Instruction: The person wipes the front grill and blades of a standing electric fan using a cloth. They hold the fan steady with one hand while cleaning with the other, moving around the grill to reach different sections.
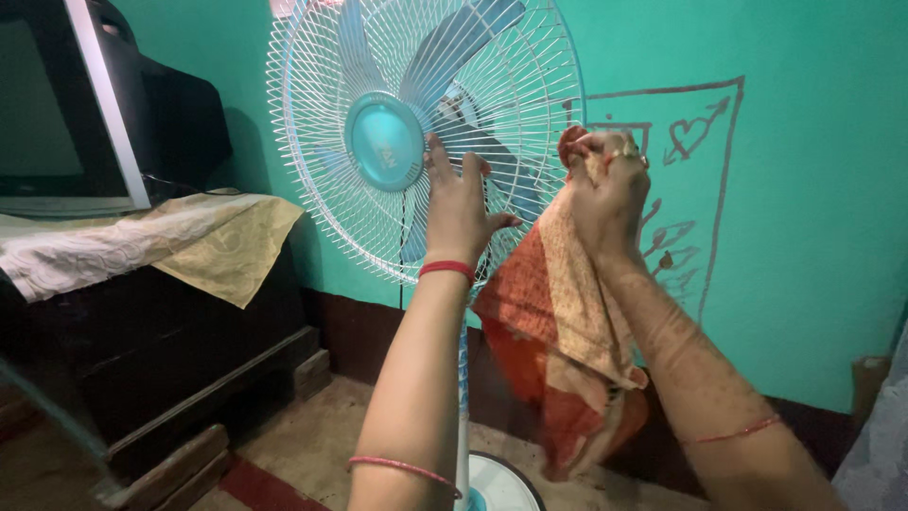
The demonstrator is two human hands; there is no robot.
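Before us, our left hand [459,203] presses flat, fingers spread, against the wire guard of the pedestal fan [378,142]. Our right hand [610,185] clutches an orange-and-beige cloth [558,331] at the guard's right edge; beyond, a teal wall [813,208].

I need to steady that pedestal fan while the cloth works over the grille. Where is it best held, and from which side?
Probably the white pole under the fan, from the front-left: it is slim, upright and bare, so fingers can wrap it. The left hand only lies flat on the wire grille; the right hand is closed on the orange cloth.
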